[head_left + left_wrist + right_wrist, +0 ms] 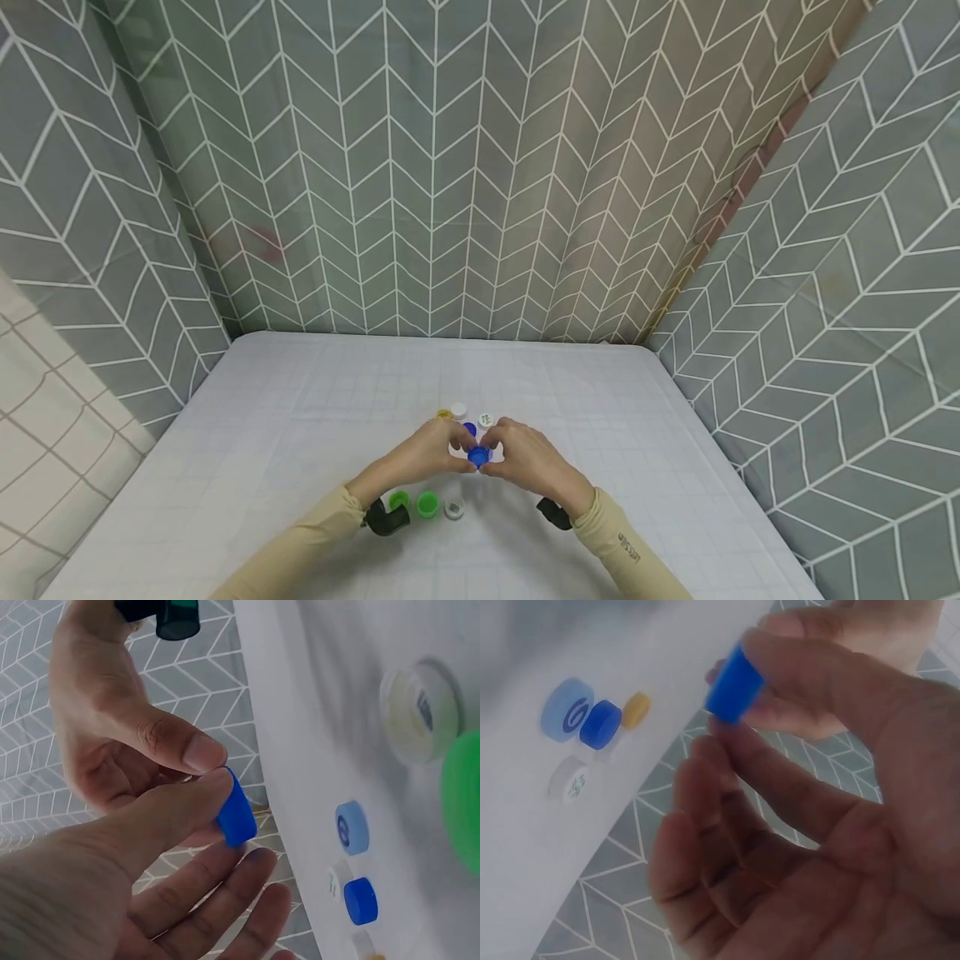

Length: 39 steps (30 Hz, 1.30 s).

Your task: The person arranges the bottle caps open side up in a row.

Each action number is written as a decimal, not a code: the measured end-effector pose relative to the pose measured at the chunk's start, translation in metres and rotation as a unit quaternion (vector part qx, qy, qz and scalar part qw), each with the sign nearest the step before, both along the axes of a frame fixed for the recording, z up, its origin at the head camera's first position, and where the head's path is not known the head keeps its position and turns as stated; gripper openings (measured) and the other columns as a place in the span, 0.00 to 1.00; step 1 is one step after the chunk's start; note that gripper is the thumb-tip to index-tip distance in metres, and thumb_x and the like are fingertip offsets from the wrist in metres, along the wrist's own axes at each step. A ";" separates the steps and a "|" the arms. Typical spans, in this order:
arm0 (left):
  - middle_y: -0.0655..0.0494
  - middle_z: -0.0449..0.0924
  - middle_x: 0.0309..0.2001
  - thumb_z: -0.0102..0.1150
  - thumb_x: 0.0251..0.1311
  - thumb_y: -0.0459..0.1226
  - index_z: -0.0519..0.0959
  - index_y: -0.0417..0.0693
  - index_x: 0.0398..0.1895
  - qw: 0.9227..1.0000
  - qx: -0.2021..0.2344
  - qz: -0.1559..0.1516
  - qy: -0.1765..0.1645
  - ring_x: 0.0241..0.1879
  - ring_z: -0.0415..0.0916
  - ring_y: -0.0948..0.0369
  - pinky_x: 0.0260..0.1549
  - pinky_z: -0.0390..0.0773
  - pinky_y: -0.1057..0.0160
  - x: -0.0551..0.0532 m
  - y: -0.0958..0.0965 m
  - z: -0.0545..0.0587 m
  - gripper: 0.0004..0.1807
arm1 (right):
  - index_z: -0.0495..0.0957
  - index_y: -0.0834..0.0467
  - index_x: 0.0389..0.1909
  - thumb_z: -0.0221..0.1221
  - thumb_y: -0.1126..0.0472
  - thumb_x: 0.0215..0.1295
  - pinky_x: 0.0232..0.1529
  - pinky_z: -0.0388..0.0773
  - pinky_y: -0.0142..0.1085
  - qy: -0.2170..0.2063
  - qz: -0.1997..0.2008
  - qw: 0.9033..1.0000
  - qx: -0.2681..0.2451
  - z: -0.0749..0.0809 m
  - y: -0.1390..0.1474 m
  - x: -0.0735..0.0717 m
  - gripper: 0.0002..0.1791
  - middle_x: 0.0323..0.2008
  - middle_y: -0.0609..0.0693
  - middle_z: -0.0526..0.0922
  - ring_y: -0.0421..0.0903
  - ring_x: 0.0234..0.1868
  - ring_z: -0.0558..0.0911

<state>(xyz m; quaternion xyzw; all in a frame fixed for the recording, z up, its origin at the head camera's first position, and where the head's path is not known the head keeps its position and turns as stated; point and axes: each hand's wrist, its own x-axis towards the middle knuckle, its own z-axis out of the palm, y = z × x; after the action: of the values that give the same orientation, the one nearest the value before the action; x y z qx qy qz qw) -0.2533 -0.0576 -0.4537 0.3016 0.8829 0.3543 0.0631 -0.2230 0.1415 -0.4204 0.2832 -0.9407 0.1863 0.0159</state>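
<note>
Got left hand (427, 452) and right hand (534, 462) in close together, pinching the same bright blue cap (478, 456) with thumbs and fingertips. Holding it up off the white table (300, 392), right between both hands. Looks small, round and shallow, partly covered by fingertips. Also seeing a darker blue cap (600, 725), a pale blue cap (559, 712) and a yellow cap (637, 711) grouped nearby, plus green caps (427, 504) near the left wrist.
</note>
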 end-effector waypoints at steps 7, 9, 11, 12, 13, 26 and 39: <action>0.65 0.85 0.35 0.75 0.45 0.43 0.85 0.51 0.40 0.999 -0.040 -0.006 -0.002 0.40 0.78 0.64 0.44 0.76 0.61 0.007 0.008 -0.007 0.17 | 0.83 0.57 0.40 0.72 0.58 0.49 0.36 0.75 0.31 -0.042 0.013 0.998 0.034 -0.002 -0.002 0.003 0.16 0.35 0.47 0.81 0.38 0.33 0.77; 0.67 0.85 0.35 0.75 0.45 0.44 0.85 0.52 0.39 0.999 -0.054 -0.007 0.000 0.39 0.77 0.65 0.48 0.73 0.54 0.010 0.010 -0.006 0.17 | 0.83 0.56 0.40 0.73 0.58 0.48 0.35 0.74 0.30 -0.053 0.014 0.998 0.041 -0.003 -0.002 0.004 0.17 0.34 0.47 0.80 0.36 0.32 0.74; 0.69 0.84 0.34 0.75 0.44 0.44 0.85 0.54 0.38 0.998 -0.065 -0.009 0.003 0.39 0.76 0.67 0.50 0.70 0.49 0.012 0.012 -0.007 0.16 | 0.83 0.56 0.41 0.73 0.58 0.47 0.35 0.73 0.30 -0.062 0.016 0.997 0.049 -0.003 -0.003 0.004 0.18 0.34 0.46 0.80 0.34 0.31 0.72; 0.70 0.84 0.33 0.75 0.44 0.45 0.85 0.54 0.37 0.998 -0.069 -0.011 0.007 0.38 0.75 0.67 0.49 0.68 0.47 0.013 0.012 -0.008 0.16 | 0.83 0.55 0.41 0.73 0.58 0.47 0.34 0.73 0.29 -0.065 0.018 0.996 0.054 -0.004 -0.003 0.004 0.18 0.34 0.46 0.80 0.34 0.31 0.72; 0.71 0.83 0.33 0.75 0.44 0.44 0.85 0.54 0.37 0.997 -0.071 -0.014 0.010 0.38 0.75 0.67 0.49 0.68 0.48 0.013 0.013 -0.010 0.15 | 0.83 0.55 0.40 0.73 0.58 0.47 0.34 0.72 0.29 -0.069 0.021 0.996 0.059 -0.004 -0.003 0.004 0.17 0.34 0.46 0.80 0.35 0.31 0.71; 0.71 0.80 0.33 0.77 0.41 0.45 0.83 0.56 0.33 0.994 -0.100 -0.033 0.019 0.37 0.73 0.70 0.52 0.66 0.44 0.022 0.019 -0.022 0.15 | 0.80 0.54 0.33 0.74 0.57 0.45 0.32 0.67 0.30 -0.090 0.039 0.988 0.118 -0.011 -0.003 0.010 0.15 0.28 0.42 0.77 0.36 0.27 0.69; 0.69 0.78 0.32 0.77 0.40 0.47 0.83 0.55 0.36 0.990 -0.130 -0.047 0.025 0.34 0.68 0.71 0.44 0.66 0.58 0.024 0.021 -0.027 0.18 | 0.79 0.54 0.32 0.75 0.57 0.43 0.31 0.69 0.30 -0.098 0.040 0.985 0.137 -0.020 -0.006 0.010 0.17 0.26 0.40 0.76 0.35 0.26 0.70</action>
<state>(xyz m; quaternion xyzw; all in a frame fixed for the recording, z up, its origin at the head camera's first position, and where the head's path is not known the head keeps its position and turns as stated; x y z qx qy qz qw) -0.2292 -0.0367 -0.4805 0.3411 0.9074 0.2258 0.0961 -0.2132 0.1351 -0.4409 0.3010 -0.9421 0.0832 -0.1225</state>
